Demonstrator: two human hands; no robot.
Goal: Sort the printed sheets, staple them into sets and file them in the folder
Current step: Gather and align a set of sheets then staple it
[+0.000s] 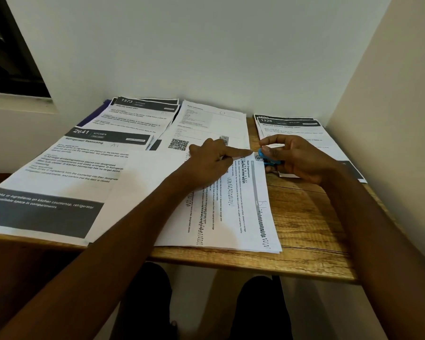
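We have the right hand curled round a small blue stapler, thumb on top and fingers beneath, its mouth set over the far corner of the white printed set headed "Desk Organization", so we judge the staple is about to go in. The left hand lies on that same set with its forefinger stretched out flat, tip right at the corner beside the stapler, the other fingers tucked under and gripping nothing; we read that as pinning the sheets square so they cannot slip as the stapler bites. The set is turned sideways to us, which brings its top corner within reach of the right hand. Round it we see the sorted sheets: the "2641 Kitchen" page at our left, the "1573" pile behind it, a sheet with a QR code in the middle, and the "1228" pile at the far right. A dark purple edge peeps from under the "1573" pile, perhaps the folder, we cannot be sure. All of it rests on a wood-grain desk tucked into a corner of pale walls, a dark window at upper left.
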